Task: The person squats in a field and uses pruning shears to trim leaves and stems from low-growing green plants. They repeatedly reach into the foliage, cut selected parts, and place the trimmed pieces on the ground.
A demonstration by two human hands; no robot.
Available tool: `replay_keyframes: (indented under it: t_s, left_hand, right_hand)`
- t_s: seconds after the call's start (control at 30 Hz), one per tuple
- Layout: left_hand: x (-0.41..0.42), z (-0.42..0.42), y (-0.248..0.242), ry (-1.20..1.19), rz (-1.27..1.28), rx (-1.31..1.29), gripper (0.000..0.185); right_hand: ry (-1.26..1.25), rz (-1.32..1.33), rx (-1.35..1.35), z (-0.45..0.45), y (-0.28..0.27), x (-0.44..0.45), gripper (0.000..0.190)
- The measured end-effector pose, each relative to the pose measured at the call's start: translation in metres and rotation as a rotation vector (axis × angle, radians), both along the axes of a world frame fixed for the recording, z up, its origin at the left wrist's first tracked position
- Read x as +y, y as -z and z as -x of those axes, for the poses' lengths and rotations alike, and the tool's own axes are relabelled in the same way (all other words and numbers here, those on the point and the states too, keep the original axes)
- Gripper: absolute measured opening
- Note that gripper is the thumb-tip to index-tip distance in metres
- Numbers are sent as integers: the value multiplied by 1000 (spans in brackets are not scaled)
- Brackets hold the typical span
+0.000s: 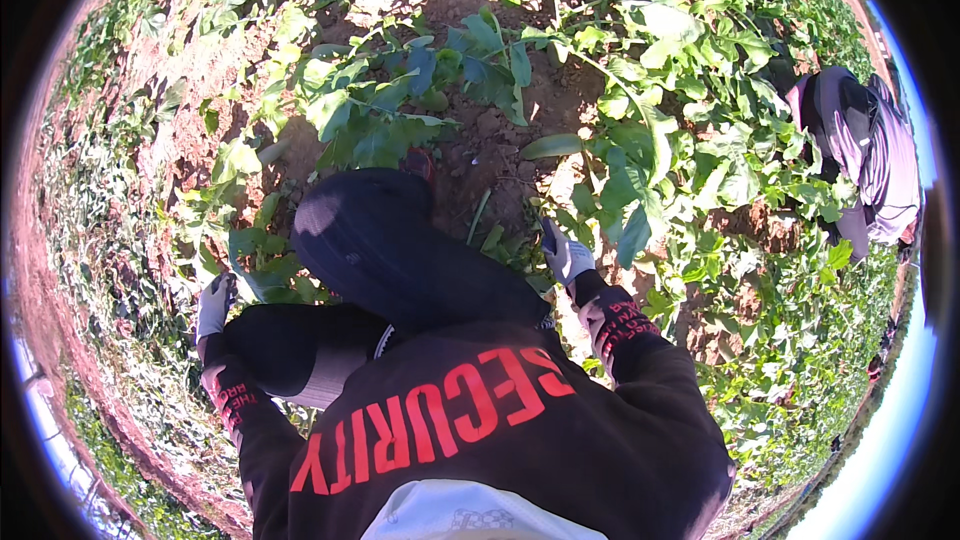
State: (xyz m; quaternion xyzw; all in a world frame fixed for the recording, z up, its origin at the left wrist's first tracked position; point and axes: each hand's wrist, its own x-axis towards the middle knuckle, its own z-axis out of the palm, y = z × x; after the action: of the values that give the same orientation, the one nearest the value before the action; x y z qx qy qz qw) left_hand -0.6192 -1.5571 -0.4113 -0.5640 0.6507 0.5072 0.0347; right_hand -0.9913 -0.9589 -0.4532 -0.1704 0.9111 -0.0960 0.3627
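My left hand [214, 306], in a white glove with a darker palm side, is low at the left, beside my bent leg. Broad green leaves [259, 270] lie right next to its fingertips; whether they grip a leaf is hidden. My right hand [570, 255], gloved the same way, reaches down among lobed leaves [634, 229] to the right of my raised knee [360, 232]. Its fingers point toward the soil, and a dark shape shows along them; I cannot tell if this is glove or a held thing. Between the hands, a cut-looking green stalk [478, 216] lies on brown soil [491, 157].
Leafy crop plants [720, 127] spread across the field on both sides. A sprawling plant [420, 82] lies ahead of my knee. Another person [862, 150] bends over the plants at the far right. A bare dirt track [97, 397] curves along the left edge.
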Motion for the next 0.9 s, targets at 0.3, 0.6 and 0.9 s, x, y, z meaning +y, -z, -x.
replay_keyframes:
  t_s: [0.3, 0.6, 0.9]
  left_hand:
    - [6, 21, -4, -4, -20, -57, 26]
    - [-1, 14, 4, 11, -90, -41, 25]
    - [-9, 3, 6, -48, -30, 9, 28]
  right_hand:
    - [618, 120, 292, 111, 74, -57, 65]
    - [344, -2, 44, 65, 87, -139, 65]
    - [72, -36, -98, 5, 44, -86, 65]
